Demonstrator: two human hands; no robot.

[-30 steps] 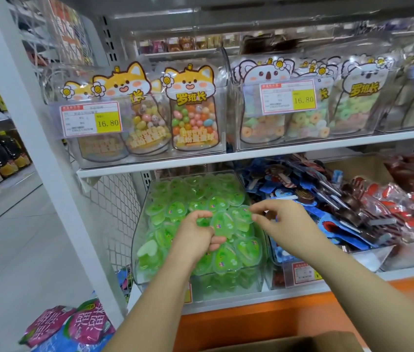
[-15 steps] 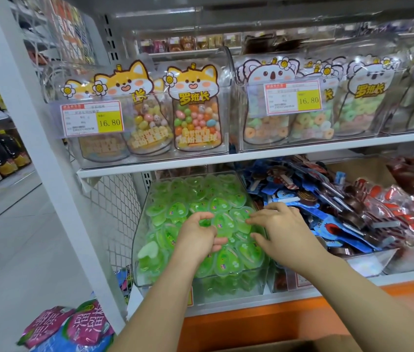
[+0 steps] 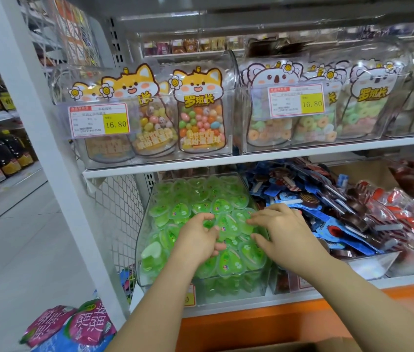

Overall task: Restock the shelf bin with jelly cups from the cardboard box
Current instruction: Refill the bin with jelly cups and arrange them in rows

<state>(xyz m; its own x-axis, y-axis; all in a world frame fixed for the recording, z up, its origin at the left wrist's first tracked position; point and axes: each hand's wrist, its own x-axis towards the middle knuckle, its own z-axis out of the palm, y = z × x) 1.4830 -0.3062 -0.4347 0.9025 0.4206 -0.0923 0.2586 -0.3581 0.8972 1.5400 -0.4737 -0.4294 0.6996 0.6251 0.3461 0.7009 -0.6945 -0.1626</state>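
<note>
Settling green heart-shaped jelly cups [image 3: 195,196] in the clear plastic shelf bin [image 3: 145,237]; my right hand [image 3: 284,232] rests open-fingered, while on my left hand [image 3: 198,240] I cannot tell the grip. Next, I reckon: the near brown cardboard box [image 3: 277,348].

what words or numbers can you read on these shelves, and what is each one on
"16.80" on the left price tag
"16.80" on the right price tag
"罗班长" on the fox candy bag
"罗班长" on the koala candy bag
Small print on both tags, and the lettering on the jelly cups and the pink bags: too blurred to read.
</note>
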